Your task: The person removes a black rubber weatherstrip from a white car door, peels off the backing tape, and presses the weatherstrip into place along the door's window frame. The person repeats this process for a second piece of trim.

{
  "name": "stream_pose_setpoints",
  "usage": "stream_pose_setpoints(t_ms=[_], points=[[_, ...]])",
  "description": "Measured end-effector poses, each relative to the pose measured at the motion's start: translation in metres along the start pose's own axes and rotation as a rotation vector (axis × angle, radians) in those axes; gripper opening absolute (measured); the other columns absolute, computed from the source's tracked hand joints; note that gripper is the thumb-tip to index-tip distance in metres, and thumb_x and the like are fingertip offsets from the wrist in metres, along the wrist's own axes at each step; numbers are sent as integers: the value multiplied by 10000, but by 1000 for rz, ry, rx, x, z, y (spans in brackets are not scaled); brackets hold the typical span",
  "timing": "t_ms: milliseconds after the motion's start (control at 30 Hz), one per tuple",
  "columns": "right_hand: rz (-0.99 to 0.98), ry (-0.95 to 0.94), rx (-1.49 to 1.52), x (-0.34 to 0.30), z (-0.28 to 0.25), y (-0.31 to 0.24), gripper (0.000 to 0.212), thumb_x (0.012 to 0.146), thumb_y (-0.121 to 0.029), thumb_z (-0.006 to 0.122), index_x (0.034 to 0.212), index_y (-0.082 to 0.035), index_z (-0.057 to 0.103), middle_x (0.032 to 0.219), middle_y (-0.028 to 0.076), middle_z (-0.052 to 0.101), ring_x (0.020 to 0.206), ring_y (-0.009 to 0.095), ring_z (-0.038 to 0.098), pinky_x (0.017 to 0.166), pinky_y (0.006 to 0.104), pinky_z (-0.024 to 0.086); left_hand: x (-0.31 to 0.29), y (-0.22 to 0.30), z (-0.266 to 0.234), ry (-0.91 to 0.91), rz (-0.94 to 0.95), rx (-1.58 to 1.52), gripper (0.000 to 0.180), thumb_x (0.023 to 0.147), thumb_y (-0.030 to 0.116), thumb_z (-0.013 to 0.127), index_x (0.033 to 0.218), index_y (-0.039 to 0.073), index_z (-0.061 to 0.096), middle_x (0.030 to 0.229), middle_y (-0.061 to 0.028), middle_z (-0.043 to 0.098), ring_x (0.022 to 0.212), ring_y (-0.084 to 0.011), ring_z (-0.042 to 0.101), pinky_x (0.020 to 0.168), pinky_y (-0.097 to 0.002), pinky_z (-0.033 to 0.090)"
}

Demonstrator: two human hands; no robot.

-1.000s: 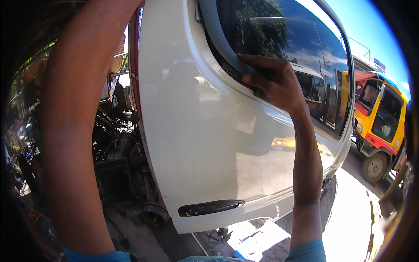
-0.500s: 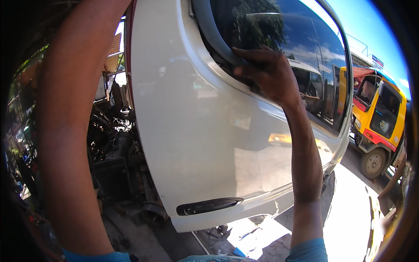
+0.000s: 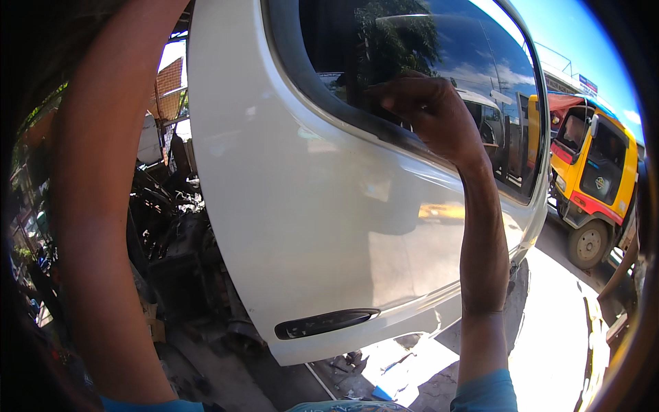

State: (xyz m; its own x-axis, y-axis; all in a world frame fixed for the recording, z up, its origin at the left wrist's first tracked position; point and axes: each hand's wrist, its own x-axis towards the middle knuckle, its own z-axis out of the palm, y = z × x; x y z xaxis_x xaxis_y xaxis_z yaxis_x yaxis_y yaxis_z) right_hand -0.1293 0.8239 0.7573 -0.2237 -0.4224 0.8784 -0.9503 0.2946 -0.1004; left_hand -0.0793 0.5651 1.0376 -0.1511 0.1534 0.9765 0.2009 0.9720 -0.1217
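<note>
A black rubber seal runs along the curved lower corner of the dark window glass in a white vehicle door. Over the glass, just right of the seal's bend, is my right hand. Its fingers are bent and drawn together, and nothing shows between them; whether the underside of the hand touches the seal is hidden. My left arm reaches up along the left side and passes out at the top, so the left hand cannot be seen. A dark recessed handle lies low on the door.
Dark mechanical parts crowd the space left of the door's edge. A yellow and red truck stands at the far right. Below the door, papers and scraps lie on the sunlit ground.
My right hand has come off the seal it was gripping and shifted slightly right over the glass. The seal, which stood away from the frame at the corner, now lies against it.
</note>
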Motion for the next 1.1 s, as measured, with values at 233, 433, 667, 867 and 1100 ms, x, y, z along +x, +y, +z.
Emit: stream_pose_setpoints(t_ms=[233,433,667,867,1100], points=[[21,63,-34,-22,-20,12,230,969,-47,672,1169,-76,784,1017,72,755,903,161,705,845,316,547,-26,18,-16,4,57,-34,662,723,66,738,1372,2,626,1180,-167,724,1047,-250,695,890,-336,558],[-15,47,-103,-21,-14,5,246,924,-4,683,1130,-80,794,1002,76,755,870,157,704,791,320,560,-40,16,-19,20,185,-163,732,718,78,743,1433,51,586,1243,-162,705,1135,-254,674,979,-323,533],[-137,41,-86,-3,6,-4,132,897,-119,756,986,-35,805,930,141,741,779,298,720,749,391,577,-31,16,-20,7,119,-63,694,725,143,762,1394,37,614,1261,-185,700,1175,-267,666,1019,-340,515],[-90,-81,-266,15,20,-29,283,932,-208,756,1169,-55,766,1037,110,722,949,281,725,849,394,570,-30,18,-18,41,-108,138,635,745,296,815,1264,-43,678,1255,-262,694,1211,-349,661,1026,-404,521],[-301,174,-153,47,37,-40,377,911,-235,738,1188,20,714,1004,201,721,983,375,680,861,458,533,-3,10,-12,12,-180,149,487,741,250,718,1151,-11,744,1236,-261,702,1182,-348,683,975,-419,549]])
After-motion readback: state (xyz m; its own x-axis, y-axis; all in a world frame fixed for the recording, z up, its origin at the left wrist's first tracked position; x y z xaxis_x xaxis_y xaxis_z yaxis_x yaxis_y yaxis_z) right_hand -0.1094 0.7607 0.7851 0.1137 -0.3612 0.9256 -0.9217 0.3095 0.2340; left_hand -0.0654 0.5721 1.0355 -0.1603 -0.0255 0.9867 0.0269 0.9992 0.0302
